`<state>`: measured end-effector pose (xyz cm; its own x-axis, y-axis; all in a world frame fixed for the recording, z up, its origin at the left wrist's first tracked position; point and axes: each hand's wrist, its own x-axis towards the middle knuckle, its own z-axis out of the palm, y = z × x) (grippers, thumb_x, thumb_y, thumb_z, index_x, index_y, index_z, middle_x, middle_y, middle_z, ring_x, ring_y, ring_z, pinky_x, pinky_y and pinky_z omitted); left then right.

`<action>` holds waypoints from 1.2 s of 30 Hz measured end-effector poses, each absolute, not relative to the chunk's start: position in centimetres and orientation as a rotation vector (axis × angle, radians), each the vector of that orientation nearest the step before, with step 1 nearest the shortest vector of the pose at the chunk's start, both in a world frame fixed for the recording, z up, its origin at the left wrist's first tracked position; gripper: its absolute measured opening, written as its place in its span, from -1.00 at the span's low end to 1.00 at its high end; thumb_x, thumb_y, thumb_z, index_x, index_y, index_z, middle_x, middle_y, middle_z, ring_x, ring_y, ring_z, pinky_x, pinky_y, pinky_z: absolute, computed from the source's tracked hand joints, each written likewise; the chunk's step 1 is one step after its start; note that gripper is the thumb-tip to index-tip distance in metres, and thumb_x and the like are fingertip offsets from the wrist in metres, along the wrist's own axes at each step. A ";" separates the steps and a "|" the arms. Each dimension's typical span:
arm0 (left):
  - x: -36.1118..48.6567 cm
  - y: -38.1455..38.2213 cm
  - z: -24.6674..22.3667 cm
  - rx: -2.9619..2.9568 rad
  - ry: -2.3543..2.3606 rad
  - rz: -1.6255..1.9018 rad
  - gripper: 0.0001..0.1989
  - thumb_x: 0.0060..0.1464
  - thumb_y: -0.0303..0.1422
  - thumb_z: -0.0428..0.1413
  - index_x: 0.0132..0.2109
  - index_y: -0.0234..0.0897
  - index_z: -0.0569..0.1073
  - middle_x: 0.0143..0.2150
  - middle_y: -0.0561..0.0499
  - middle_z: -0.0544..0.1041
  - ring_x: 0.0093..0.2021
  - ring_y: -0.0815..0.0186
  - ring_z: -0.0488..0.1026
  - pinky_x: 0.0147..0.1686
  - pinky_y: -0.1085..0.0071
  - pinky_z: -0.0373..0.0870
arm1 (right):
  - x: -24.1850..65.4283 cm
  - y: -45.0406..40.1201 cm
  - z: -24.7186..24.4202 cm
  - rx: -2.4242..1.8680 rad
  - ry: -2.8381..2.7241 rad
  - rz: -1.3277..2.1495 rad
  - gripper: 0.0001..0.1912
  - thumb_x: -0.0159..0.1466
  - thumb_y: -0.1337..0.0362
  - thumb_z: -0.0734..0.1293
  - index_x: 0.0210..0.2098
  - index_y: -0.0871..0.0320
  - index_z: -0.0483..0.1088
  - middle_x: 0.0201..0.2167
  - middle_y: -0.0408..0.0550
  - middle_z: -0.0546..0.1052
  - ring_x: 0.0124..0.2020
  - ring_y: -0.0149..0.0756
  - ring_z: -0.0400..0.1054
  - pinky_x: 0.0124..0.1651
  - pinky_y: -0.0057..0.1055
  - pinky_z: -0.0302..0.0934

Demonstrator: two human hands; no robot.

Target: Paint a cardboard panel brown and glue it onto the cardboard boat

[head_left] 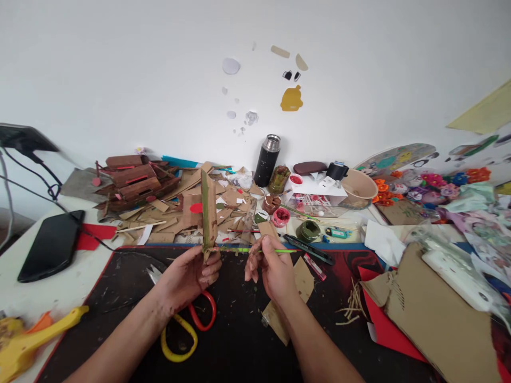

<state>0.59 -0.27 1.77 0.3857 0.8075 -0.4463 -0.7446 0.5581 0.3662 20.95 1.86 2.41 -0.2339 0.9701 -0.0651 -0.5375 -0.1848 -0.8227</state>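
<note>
My left hand [198, 273] is closed around the lower end of an upright folded cardboard strip [208, 207], which has green paint along its left side. Between the fingers of my right hand [273, 263] is a thin green paintbrush [239, 249], held level, its tip touching the foot of the cardboard. Paint smudges mark the fingers of my right hand. Beyond the hands stand an open jar of dark green paint [309, 232] and a pot of red paint [281, 216]. Scissors with red and yellow handles [179, 338] lie beneath my left forearm.
Cardboard scraps [171, 218] and brown cardboard models [133, 181] crowd the back left. A black flask [268, 162] stands by the wall. A phone [51, 244] and yellow glue gun [40, 340] lie left. A cardboard sheet [439, 314] covers the right side.
</note>
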 end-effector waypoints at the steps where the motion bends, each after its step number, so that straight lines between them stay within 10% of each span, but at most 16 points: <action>1: 0.6 -0.3 1.8 0.104 0.640 0.997 -0.73 -0.01 -0.38 0.43 -0.42 -0.35 0.47 -0.49 0.11 0.30 -0.54 0.46 0.25 -0.56 0.49 0.27 | 21.0 1.8 2.3 -0.745 -0.835 1.683 -0.52 0.36 -0.11 0.43 -0.41 0.19 0.46 -0.70 -0.20 0.45 -0.75 -0.37 0.42 -0.74 -0.62 0.06; 36: 0.4 -0.2 1.6 0.064 0.651 1.011 -0.73 -0.08 -0.39 0.46 -0.39 -0.35 0.50 -0.48 0.10 0.36 -0.54 0.45 0.28 -0.57 0.50 0.28 | 21.1 1.5 2.3 -0.777 -0.862 1.659 -0.49 0.36 -0.16 0.41 -0.40 0.19 0.45 -0.71 -0.22 0.41 -0.76 -0.37 0.39 -0.73 -0.58 0.04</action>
